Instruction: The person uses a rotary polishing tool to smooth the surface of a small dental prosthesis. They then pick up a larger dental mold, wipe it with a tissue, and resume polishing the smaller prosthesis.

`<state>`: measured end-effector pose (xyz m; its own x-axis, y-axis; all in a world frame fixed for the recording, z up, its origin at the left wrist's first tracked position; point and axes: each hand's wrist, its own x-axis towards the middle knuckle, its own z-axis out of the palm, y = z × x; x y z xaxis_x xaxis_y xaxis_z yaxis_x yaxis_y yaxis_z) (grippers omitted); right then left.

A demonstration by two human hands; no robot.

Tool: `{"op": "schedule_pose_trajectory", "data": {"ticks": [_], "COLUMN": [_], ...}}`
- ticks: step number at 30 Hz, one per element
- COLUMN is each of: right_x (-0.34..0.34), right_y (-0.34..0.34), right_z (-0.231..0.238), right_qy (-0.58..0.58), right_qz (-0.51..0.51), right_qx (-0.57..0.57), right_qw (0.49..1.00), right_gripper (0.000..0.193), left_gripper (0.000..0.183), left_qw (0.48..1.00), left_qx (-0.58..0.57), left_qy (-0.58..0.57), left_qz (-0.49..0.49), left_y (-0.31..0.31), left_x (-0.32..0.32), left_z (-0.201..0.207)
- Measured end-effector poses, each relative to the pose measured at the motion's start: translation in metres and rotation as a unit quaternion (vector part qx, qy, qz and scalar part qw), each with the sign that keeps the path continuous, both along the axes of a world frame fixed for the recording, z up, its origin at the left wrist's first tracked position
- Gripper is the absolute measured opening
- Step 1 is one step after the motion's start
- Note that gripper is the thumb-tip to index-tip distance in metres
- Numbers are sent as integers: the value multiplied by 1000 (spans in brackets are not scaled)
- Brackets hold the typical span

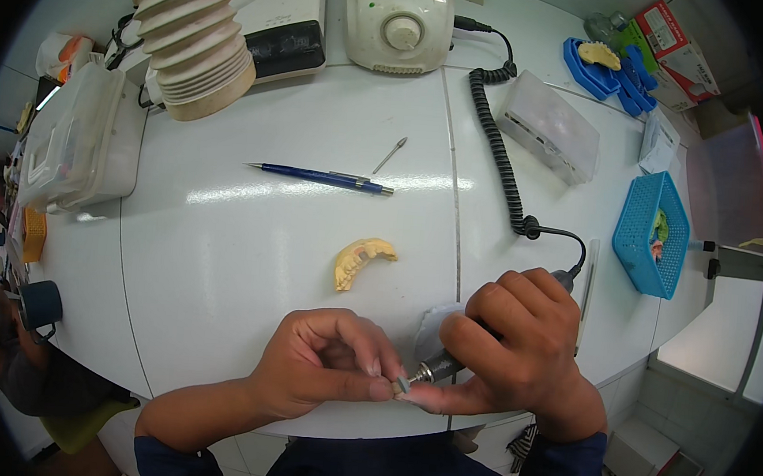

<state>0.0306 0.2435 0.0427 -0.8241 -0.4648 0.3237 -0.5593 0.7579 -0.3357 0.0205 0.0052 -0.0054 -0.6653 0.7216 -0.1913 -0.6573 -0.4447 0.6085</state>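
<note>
My right hand (516, 345) is wrapped around a dark rotary handpiece (441, 366), whose metal nose points left. A small grey-green grinding tip (403, 385) at its end meets the fingertips of my left hand (320, 357). Those fingers are pinched on a tiny pale piece, mostly hidden, whose kind I cannot make out. Beyond my hands lies a yellow dental cast (361, 259), curved like a partial arch. Farther off are a blue mechanical pencil (319, 177) and a slim metal bur (390, 155). A whitish, rounded object (433, 326) shows partly behind the handpiece.
A coiled black cord (494, 140) links the handpiece to a white control box (399, 27). A ribbed hose (192, 39) hangs at back left, above a lidded plastic box (83, 142). At right are a clear case (549, 126) and a blue basket (627, 224). Another person's arm (24, 354) shows at far left.
</note>
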Motion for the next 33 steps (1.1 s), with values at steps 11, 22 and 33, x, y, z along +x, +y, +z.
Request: {"op": "schedule_pose_trajectory", "data": {"ticks": [11,22,33], "right_x": [1,1,1], "right_y": [0,1,1], "right_z": [0,-1,-1], "right_qy": [-6,-1,-4], "right_qz": [5,10,9], "right_qx": [9,1,-2], "right_qw": [1000,1000,1000], "right_gripper": [50,46,46], "left_gripper": [25,22,21], "left_qw": [999,1000,1000], "left_qx": [-37,-9,-8], "left_qy": [-19,-4,-2], "left_qz": [3,3,0], "left_y": [3,2,1], "left_x": [-1,1,1], "left_z": [7,-1,-1]}}
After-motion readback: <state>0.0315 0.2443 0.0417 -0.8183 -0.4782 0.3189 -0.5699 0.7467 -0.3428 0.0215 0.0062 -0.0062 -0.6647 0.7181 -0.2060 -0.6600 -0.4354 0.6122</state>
